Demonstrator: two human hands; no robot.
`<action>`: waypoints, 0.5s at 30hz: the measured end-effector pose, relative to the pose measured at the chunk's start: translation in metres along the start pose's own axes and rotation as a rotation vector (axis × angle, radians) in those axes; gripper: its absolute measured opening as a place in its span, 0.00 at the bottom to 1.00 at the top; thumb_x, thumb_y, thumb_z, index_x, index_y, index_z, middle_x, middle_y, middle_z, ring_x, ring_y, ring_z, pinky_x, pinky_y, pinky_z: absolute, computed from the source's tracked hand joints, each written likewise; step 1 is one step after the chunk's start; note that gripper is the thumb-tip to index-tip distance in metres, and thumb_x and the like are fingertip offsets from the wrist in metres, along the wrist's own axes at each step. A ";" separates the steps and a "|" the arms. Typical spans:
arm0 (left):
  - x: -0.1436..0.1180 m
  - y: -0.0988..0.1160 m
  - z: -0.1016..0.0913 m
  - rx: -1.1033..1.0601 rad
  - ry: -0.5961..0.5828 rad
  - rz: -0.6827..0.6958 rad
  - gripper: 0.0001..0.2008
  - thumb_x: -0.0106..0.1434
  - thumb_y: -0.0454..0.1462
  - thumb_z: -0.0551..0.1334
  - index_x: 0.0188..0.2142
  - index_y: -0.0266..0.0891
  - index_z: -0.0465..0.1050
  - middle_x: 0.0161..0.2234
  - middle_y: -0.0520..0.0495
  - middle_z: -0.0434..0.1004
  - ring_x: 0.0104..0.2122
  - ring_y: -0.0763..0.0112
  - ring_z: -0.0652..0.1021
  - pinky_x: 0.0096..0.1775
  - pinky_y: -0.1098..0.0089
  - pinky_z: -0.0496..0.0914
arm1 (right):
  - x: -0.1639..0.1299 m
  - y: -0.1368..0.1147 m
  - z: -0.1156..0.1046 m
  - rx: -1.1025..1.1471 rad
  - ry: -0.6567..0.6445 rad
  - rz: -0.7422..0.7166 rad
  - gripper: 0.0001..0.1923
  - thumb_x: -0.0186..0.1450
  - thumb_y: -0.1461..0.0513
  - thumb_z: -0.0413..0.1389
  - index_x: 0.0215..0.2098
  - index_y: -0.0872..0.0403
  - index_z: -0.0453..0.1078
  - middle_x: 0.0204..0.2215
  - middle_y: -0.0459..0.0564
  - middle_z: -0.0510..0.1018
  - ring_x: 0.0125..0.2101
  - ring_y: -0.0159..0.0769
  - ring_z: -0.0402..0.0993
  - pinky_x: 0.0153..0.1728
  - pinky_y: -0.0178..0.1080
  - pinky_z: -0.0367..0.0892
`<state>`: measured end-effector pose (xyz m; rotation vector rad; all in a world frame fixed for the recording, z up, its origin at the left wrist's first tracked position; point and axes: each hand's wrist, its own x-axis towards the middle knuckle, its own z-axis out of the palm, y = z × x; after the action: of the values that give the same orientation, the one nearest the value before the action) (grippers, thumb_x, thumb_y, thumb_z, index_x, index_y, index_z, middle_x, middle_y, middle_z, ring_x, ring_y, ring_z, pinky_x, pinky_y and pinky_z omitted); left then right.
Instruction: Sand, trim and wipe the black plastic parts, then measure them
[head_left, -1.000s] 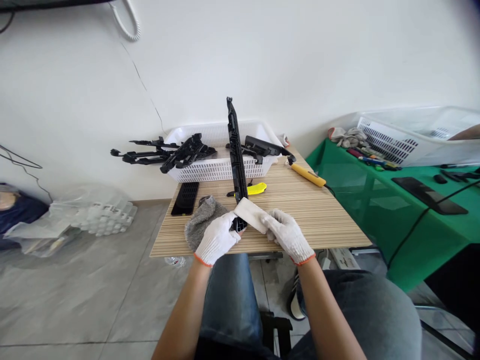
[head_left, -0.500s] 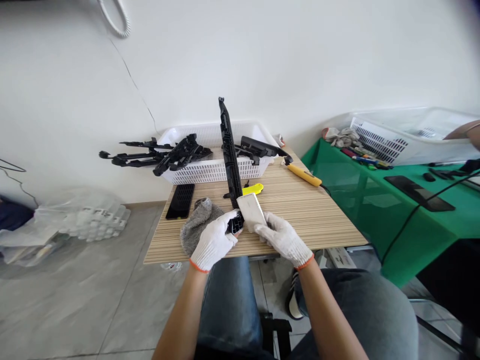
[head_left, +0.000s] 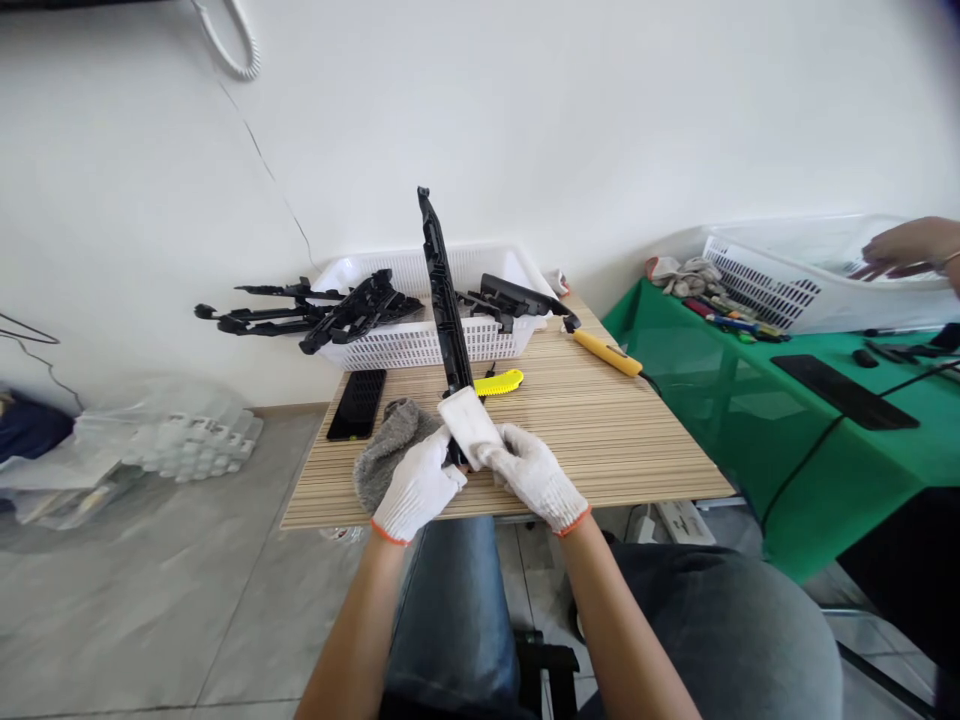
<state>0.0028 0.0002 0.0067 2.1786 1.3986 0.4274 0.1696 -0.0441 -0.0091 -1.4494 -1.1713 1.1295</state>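
Strip: long, black, ribbed, upright | left hand grips base | right hand holds white pad

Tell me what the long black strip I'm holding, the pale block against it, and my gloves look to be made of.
Long black strip: likely moulded plastic, matte, with ribs and cut-outs along it. Pale block: unclear, perhaps foam or a sanding block; flat, dull, off-white faces. Gloves on the left hand and right hand: knitted white fabric with orange cuff trim.
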 end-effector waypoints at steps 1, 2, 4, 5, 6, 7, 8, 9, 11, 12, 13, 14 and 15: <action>0.000 0.000 0.000 -0.051 0.001 0.027 0.22 0.61 0.36 0.62 0.56 0.43 0.70 0.48 0.45 0.82 0.48 0.61 0.80 0.48 0.67 0.72 | 0.000 0.000 0.001 0.015 0.082 0.026 0.12 0.60 0.51 0.56 0.32 0.51 0.67 0.16 0.38 0.66 0.18 0.29 0.60 0.20 0.33 0.57; 0.000 0.000 0.000 -0.097 0.002 0.054 0.23 0.62 0.37 0.62 0.58 0.44 0.68 0.50 0.47 0.81 0.49 0.62 0.80 0.50 0.67 0.71 | 0.001 0.001 0.001 0.043 0.148 0.041 0.13 0.60 0.50 0.55 0.33 0.51 0.67 0.16 0.38 0.66 0.18 0.29 0.61 0.20 0.33 0.57; -0.001 0.000 0.000 -0.129 0.004 0.081 0.25 0.63 0.37 0.61 0.60 0.46 0.67 0.51 0.48 0.81 0.50 0.64 0.80 0.51 0.68 0.71 | -0.001 0.001 0.000 0.105 0.168 0.051 0.14 0.60 0.49 0.55 0.33 0.50 0.66 0.15 0.38 0.66 0.16 0.29 0.60 0.18 0.32 0.56; -0.001 0.000 0.000 -0.103 0.004 0.073 0.25 0.62 0.37 0.62 0.59 0.45 0.67 0.50 0.48 0.81 0.49 0.64 0.80 0.50 0.67 0.71 | -0.002 0.001 -0.001 0.124 0.113 0.050 0.15 0.60 0.48 0.55 0.33 0.50 0.65 0.15 0.37 0.66 0.15 0.28 0.60 0.17 0.32 0.55; -0.001 0.001 -0.001 -0.057 0.002 0.056 0.24 0.61 0.37 0.63 0.58 0.45 0.69 0.48 0.47 0.82 0.48 0.62 0.80 0.49 0.67 0.72 | -0.003 0.001 -0.002 0.131 0.035 0.046 0.16 0.60 0.47 0.55 0.32 0.51 0.65 0.15 0.37 0.65 0.15 0.27 0.59 0.16 0.31 0.54; -0.001 0.001 -0.001 -0.008 0.000 0.035 0.23 0.60 0.36 0.63 0.56 0.44 0.71 0.46 0.46 0.82 0.46 0.60 0.81 0.47 0.67 0.72 | -0.005 0.000 -0.003 0.127 -0.040 0.038 0.16 0.60 0.47 0.55 0.31 0.51 0.65 0.15 0.37 0.66 0.14 0.27 0.59 0.15 0.31 0.53; -0.001 0.002 -0.001 0.032 -0.001 0.019 0.21 0.59 0.35 0.64 0.54 0.43 0.72 0.45 0.45 0.83 0.46 0.59 0.81 0.45 0.67 0.72 | -0.006 0.000 -0.003 0.121 -0.093 0.032 0.16 0.60 0.48 0.56 0.31 0.51 0.65 0.17 0.38 0.67 0.13 0.26 0.59 0.14 0.31 0.53; -0.001 0.002 -0.002 0.056 -0.001 0.011 0.21 0.58 0.35 0.64 0.52 0.42 0.73 0.45 0.44 0.83 0.45 0.58 0.81 0.45 0.67 0.72 | -0.007 0.000 -0.003 0.120 -0.116 0.028 0.15 0.61 0.48 0.56 0.32 0.51 0.66 0.18 0.38 0.69 0.13 0.25 0.59 0.13 0.30 0.53; 0.000 0.002 -0.002 0.039 -0.001 0.019 0.22 0.59 0.34 0.64 0.53 0.42 0.72 0.46 0.45 0.82 0.46 0.59 0.81 0.45 0.67 0.72 | -0.008 0.000 -0.002 0.149 -0.067 0.036 0.15 0.61 0.49 0.55 0.35 0.51 0.67 0.21 0.39 0.71 0.12 0.24 0.60 0.12 0.30 0.53; 0.000 0.002 -0.001 0.014 -0.002 0.030 0.24 0.59 0.33 0.63 0.56 0.44 0.70 0.46 0.46 0.82 0.46 0.60 0.81 0.45 0.68 0.72 | -0.008 -0.001 -0.002 0.174 -0.023 0.046 0.15 0.61 0.49 0.55 0.36 0.51 0.67 0.22 0.38 0.71 0.12 0.24 0.60 0.11 0.30 0.52; 0.000 0.001 -0.001 -0.003 -0.003 0.040 0.26 0.59 0.33 0.63 0.58 0.45 0.69 0.46 0.48 0.82 0.45 0.61 0.81 0.45 0.68 0.72 | -0.008 -0.001 -0.001 0.196 0.008 0.055 0.16 0.61 0.48 0.54 0.37 0.51 0.66 0.22 0.38 0.71 0.11 0.24 0.60 0.11 0.30 0.52; 0.000 0.001 -0.001 -0.004 -0.004 0.046 0.26 0.59 0.33 0.63 0.58 0.46 0.68 0.46 0.48 0.82 0.45 0.61 0.81 0.45 0.68 0.72 | -0.008 0.000 -0.001 0.210 0.013 0.058 0.16 0.61 0.48 0.54 0.36 0.51 0.66 0.21 0.38 0.71 0.11 0.24 0.60 0.11 0.29 0.52; 0.000 0.000 -0.001 0.013 -0.001 0.043 0.26 0.59 0.34 0.63 0.58 0.46 0.69 0.46 0.48 0.82 0.46 0.61 0.81 0.45 0.68 0.72 | -0.008 0.000 -0.001 0.213 -0.005 0.054 0.16 0.60 0.48 0.55 0.35 0.51 0.65 0.21 0.38 0.70 0.12 0.24 0.61 0.11 0.29 0.52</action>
<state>0.0026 0.0002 0.0074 2.2227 1.3595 0.4338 0.1698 -0.0523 -0.0077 -1.3218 -0.9880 1.2562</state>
